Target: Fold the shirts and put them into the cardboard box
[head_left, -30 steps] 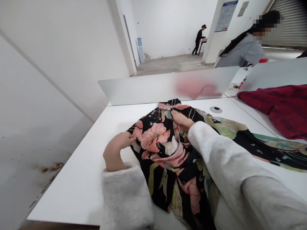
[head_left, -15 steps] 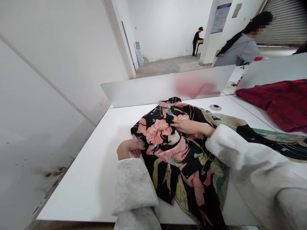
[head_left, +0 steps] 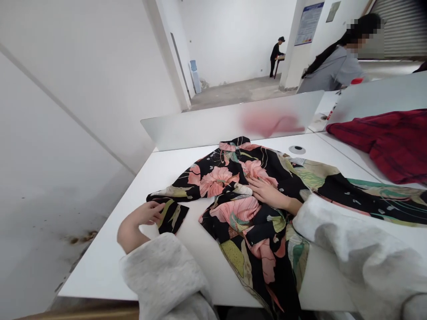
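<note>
White table, floral shirt under right fingers, sleeve against left fingers

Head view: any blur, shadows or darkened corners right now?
Head view, near: diffuse light, soft shadows on the white flat tabletop; print on the black floral fabric garment readable. Head view, middle: pink shape hazy behind the frosted translucent panel. Head view, top right: corner darkened, head of the person in grey pixelated.

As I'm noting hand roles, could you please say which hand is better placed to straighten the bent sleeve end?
Probably the left hand, which touches the sleeve end; the right hand rests farther off, on the floral garment's body.
</note>
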